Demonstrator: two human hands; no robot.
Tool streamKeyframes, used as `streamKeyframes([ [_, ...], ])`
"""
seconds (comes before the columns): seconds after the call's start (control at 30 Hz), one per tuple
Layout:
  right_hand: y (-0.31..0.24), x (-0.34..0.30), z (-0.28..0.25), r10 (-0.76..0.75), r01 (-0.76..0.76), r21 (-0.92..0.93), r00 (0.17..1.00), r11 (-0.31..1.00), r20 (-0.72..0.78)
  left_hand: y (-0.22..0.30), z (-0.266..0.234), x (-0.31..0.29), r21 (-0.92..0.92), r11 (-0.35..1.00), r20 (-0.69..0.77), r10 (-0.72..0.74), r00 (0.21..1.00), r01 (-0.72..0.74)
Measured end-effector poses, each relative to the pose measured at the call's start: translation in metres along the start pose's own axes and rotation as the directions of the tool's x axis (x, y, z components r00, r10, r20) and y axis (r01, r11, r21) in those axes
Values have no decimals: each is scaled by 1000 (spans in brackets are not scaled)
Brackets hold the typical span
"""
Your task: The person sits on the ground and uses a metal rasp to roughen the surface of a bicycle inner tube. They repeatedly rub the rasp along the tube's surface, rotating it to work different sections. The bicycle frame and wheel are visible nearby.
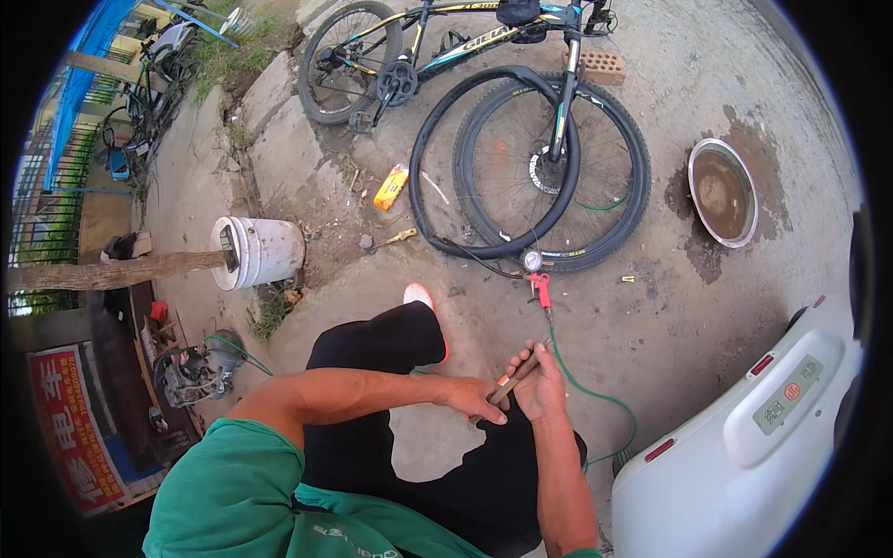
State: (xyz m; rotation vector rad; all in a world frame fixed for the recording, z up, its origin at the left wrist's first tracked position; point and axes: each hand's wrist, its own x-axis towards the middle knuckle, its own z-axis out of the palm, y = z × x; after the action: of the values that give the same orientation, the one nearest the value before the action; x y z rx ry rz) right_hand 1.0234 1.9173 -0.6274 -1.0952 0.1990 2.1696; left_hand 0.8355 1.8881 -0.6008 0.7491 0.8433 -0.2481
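My left hand (473, 398) is closed round the lower end of a short brown strip-like piece (526, 368) with a small orange-and-white patch. My right hand (541, 386) has its fingers round the upper end; its exact kind is unclear. Ahead, a black inner tube (420, 177) lies in a loop across the front wheel (642, 177) of a bicycle (484, 42) lying on its side. A red air gun (541, 290) with a round gauge (532, 260) rests at the tube's near edge. From it a green hose (581, 387) runs back past my right arm.
A yellow box (392, 187) and a yellow-handled tool (398, 239) lie left of the tube. Further left stands a white bucket (279, 251) with a wooden post. At right are a water basin (696, 186) and a white vehicle (716, 465). A perforated brick (603, 67) sits behind the wheel.
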Motion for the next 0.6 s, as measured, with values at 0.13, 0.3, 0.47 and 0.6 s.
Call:
streamKeyframes([
  [0.13,21,105,-41,19,-20,-22,998,1000,-56,-64,-88,107,-119,992,124,-21,992,36],
  [0.3,16,200,-33,-98,86,-322,995,943,-22,-76,-190,168,133,990,6,53,999,-53],
  [0.47,15,278,-52,-224,194,-737,973,647,60,-108,-260,197,78,994,-21,76,997,-74],
  [0.6,-27,311,-58,-355,280,-715,934,641,47,-94,-303,176,144,988,-287,98,953,-58],
])
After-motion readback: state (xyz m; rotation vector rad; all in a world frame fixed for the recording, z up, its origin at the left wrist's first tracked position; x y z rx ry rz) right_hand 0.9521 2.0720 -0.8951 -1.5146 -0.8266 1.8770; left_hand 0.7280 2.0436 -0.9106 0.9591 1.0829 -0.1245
